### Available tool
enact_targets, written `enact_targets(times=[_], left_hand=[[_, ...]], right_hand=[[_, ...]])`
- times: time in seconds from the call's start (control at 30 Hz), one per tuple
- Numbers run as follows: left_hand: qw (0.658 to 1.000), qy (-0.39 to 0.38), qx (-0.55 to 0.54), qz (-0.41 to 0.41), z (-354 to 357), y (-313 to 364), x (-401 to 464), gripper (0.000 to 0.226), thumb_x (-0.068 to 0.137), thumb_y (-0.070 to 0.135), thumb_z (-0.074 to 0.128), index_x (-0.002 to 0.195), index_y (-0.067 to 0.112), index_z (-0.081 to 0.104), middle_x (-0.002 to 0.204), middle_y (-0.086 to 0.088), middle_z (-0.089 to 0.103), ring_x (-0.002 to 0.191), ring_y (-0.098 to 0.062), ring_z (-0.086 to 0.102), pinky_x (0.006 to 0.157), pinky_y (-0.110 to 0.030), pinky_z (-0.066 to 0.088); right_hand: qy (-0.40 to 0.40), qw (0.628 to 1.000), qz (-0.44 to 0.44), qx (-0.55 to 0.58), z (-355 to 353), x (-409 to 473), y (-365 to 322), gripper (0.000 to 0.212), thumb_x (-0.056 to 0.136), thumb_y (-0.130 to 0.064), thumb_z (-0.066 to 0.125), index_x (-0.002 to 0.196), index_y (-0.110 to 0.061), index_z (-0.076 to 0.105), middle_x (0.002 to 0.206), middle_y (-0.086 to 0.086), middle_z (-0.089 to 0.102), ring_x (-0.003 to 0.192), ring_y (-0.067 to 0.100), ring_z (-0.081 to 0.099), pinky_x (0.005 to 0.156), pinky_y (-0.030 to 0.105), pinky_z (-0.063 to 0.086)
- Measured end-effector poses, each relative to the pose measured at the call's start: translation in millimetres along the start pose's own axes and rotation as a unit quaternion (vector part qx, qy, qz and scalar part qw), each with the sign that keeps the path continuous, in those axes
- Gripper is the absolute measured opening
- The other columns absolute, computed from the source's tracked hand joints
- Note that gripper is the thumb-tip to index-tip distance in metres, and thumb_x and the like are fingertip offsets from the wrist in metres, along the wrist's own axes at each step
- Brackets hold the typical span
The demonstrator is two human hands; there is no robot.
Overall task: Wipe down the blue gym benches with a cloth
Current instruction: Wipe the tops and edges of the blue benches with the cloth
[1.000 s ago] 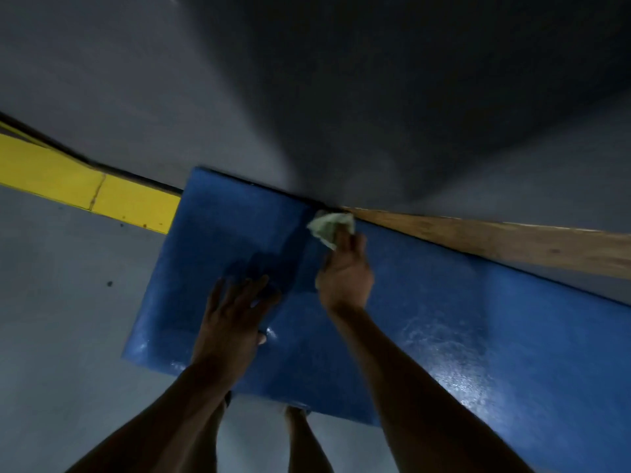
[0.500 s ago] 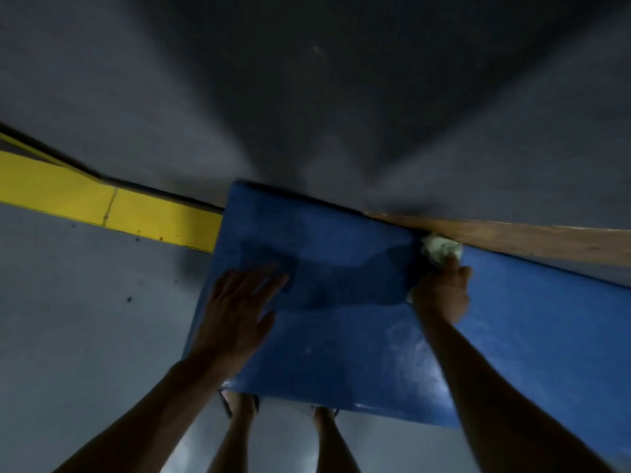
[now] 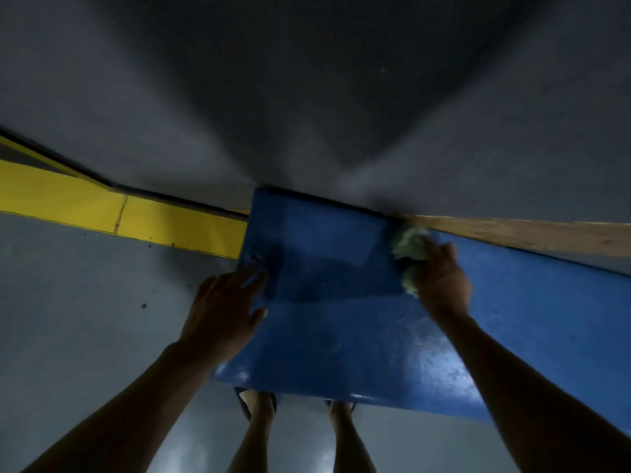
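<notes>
Wiping along the bench's far edge

The right hand (image 3: pixel 440 281), clutching the cloth (image 3: pixel 408 247), has slid rightward along the blue bench (image 3: pixel 341 336)'s far edge; the left hand (image 3: pixel 223 312) stays flat, fingers spread, at the left edge. The right stretch looks unwiped.

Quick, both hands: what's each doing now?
Left hand: open, fingers flat on the blue bench.
Right hand: gripping the cloth.

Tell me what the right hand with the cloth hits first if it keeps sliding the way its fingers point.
Probably the wooden strip along the blue bench's far edge; the right hand and cloth are almost there.
</notes>
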State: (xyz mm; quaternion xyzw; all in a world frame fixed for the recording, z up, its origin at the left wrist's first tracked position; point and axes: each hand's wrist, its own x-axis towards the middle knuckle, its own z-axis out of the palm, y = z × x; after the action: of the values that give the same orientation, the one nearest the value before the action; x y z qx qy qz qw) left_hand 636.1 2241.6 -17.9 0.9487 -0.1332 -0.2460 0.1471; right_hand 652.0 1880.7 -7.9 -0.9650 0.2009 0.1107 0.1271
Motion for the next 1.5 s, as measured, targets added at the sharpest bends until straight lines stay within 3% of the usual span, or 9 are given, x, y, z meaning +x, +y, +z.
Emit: enact_targets(times=[0.1, 0.2, 0.37, 0.53, 0.8, 0.97, 1.1, 1.3, 1.5], left_hand=[[1.0, -0.021, 0.01, -0.003, 0.6, 0.3, 2.4, 0.069, 0.088, 0.047, 0.061, 0.149, 0.028, 0.034, 0.159, 0.002, 0.03, 0.133, -0.029, 0.045, 0.11, -0.048, 0.034], [0.999, -0.031, 0.018, -0.008, -0.2, 1.6, 2.5, 0.071, 0.087, 0.045, 0.064, 0.149, 0.027, 0.035, 0.157, -0.002, 0.034, 0.129, -0.032, 0.049, 0.109, -0.052, 0.035], [0.999, -0.034, 0.031, -0.007, -1.7, 4.3, 2.7, 0.071, 0.092, 0.045, 0.057, 0.152, 0.031, 0.024, 0.161, 0.002, 0.023, 0.138, -0.027, 0.039, 0.116, -0.051, 0.025], [0.997, -0.059, 0.045, -0.001, -5.7, 2.9, 1.5, 0.076, 0.094, 0.047, 0.051, 0.155, 0.029, 0.009, 0.165, 0.003, 0.007, 0.144, -0.021, 0.028, 0.118, -0.049, 0.016], [0.997, -0.046, 0.055, 0.021, 7.1, -1.8, 1.4, 0.083, 0.088, 0.046, 0.061, 0.154, 0.026, 0.016, 0.164, -0.003, 0.009, 0.141, -0.027, 0.034, 0.116, -0.052, 0.023], [0.996, -0.038, 0.074, 0.032, 5.7, -3.5, 0.5, 0.074, 0.082, 0.041, 0.066, 0.146, 0.026, 0.034, 0.159, -0.005, 0.028, 0.127, -0.032, 0.048, 0.107, -0.055, 0.034], [0.996, -0.025, 0.076, 0.036, 6.5, -2.2, 2.0, 0.076, 0.072, 0.038, 0.077, 0.139, 0.022, 0.047, 0.152, -0.009, 0.041, 0.116, -0.035, 0.057, 0.101, -0.058, 0.041], [0.996, -0.012, 0.079, 0.033, 11.1, 0.7, 1.4, 0.081, 0.077, 0.037, 0.075, 0.146, 0.018, 0.039, 0.157, -0.01, 0.032, 0.125, -0.037, 0.05, 0.106, -0.057, 0.036], [0.996, -0.032, 0.085, 0.009, 9.6, 8.3, -0.1, 0.081, 0.086, 0.042, 0.064, 0.153, 0.026, 0.021, 0.164, -0.002, 0.013, 0.136, -0.03, 0.039, 0.112, -0.051, 0.03]], right_hand=[[0.045, 0.976, 0.206, 0.053, 0.3, 3.6, 3.0, 0.057, 0.08, -0.03, 0.039, 0.137, -0.028, 0.045, 0.123, 0.014, 0.041, 0.092, 0.041, 0.058, 0.072, 0.038, 0.038], [0.043, 0.969, 0.232, 0.072, 39.1, 2.3, -67.4, 0.063, 0.091, -0.016, 0.05, 0.15, -0.028, 0.03, 0.149, 0.014, 0.033, 0.118, 0.039, 0.052, 0.091, 0.042, 0.042], [0.004, 0.996, -0.078, 0.048, 75.5, -19.4, -198.3, 0.062, 0.088, -0.014, 0.052, 0.147, -0.02, 0.035, 0.132, 0.012, 0.043, 0.101, 0.036, 0.056, 0.066, 0.039, 0.046], [0.004, 0.967, -0.252, -0.04, 48.9, -6.2, -115.6, 0.06, 0.084, -0.022, 0.05, 0.144, -0.023, 0.044, 0.121, 0.013, 0.056, 0.085, 0.038, 0.064, 0.057, 0.04, 0.053], [0.089, 0.982, 0.143, 0.091, 54.8, -30.2, -62.9, 0.07, 0.078, -0.028, 0.038, 0.149, -0.031, 0.034, 0.131, 0.013, 0.045, 0.097, 0.041, 0.058, 0.07, 0.038, 0.041], [0.004, 0.989, -0.103, 0.109, 86.6, -101.0, -157.1, 0.064, 0.086, -0.019, 0.052, 0.148, -0.021, 0.035, 0.123, 0.009, 0.047, 0.096, 0.028, 0.057, 0.063, 0.04, 0.056], [-0.009, 0.956, -0.289, -0.048, 68.6, -87.2, -98.7, 0.059, 0.082, -0.022, 0.046, 0.141, -0.024, 0.046, 0.107, 0.008, 0.058, 0.07, 0.031, 0.062, 0.052, 0.036, 0.053], [0.018, 0.999, 0.026, -0.044, 26.0, -80.4, 37.2, 0.061, 0.086, -0.021, 0.053, 0.145, -0.03, 0.04, 0.114, 0.011, 0.044, 0.079, 0.04, 0.059, 0.056, 0.039, 0.045], [0.085, 0.989, 0.097, 0.078, 87.3, -126.7, -74.5, 0.075, 0.082, -0.01, 0.054, 0.151, -0.024, 0.028, 0.119, 0.011, 0.045, 0.091, 0.033, 0.055, 0.063, 0.04, 0.051]])
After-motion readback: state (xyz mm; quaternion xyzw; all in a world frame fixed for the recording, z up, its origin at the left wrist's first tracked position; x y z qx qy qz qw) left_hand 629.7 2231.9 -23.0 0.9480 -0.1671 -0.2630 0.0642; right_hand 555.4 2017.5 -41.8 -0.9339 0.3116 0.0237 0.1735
